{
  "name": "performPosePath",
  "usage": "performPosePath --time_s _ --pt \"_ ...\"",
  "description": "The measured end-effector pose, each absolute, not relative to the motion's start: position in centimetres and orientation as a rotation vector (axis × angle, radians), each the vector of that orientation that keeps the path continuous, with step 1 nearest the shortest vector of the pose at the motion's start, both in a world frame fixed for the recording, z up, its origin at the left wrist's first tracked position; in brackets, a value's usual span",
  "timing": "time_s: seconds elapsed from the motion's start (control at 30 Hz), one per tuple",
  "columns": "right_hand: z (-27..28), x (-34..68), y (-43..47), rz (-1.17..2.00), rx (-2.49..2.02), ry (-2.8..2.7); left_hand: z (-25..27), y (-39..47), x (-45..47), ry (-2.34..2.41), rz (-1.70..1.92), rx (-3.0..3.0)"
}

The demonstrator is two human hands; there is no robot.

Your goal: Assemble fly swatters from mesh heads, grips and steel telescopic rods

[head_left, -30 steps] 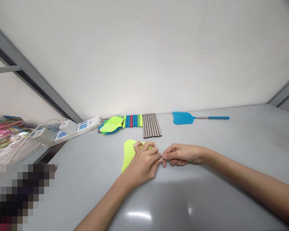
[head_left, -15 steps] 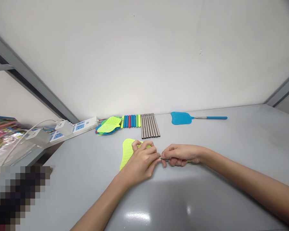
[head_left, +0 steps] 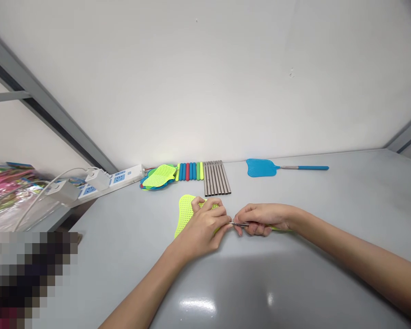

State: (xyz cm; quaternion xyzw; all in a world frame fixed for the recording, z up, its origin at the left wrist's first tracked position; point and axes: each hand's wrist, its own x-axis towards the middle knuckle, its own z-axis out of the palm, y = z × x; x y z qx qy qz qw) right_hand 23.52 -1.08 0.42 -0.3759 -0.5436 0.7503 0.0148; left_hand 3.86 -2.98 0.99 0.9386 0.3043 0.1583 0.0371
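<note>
While both hands barely budge from a second ago, left hand [head_left: 203, 227] pins the yellow-green swatter head [head_left: 185, 214] on the surface [head_left: 260, 283], right hand [head_left: 262, 218] pinching the metal rod [head_left: 239, 224]; spare rods [head_left: 215, 177] sit beyond.

Bright, even light; glare on table [head_left: 195, 305]; wide-angle edge distortion.

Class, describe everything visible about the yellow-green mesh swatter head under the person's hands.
The yellow-green perforated plastic swatter head lies flat on the grey table, its wide end leftward. The left hand rests on it, covering its narrow end. From there a thin metal rod runs into the right hand.
</note>
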Motion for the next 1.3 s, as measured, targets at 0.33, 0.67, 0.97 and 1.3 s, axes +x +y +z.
performPosePath --time_s 0.33,0.67,0.97,1.3 --pt "0.4 24.1 -0.7 2.359 -1.194 -1.688 1.1 -2.7 3.4 0.969 0.482 2.875" --pt "-0.1 24.3 -0.8 2.349 -1.195 -1.695 0.6 -3.3 3.6 1.031 0.506 2.862" --pt "-0.3 24.1 -1.2 2.272 -1.195 -1.745 -0.1 -4.5 4.2 1.102 0.625 2.808" --pt "-0.5 24.2 -1.3 2.261 -1.172 -1.758 -0.6 -4.8 4.5 1.116 0.718 2.808"
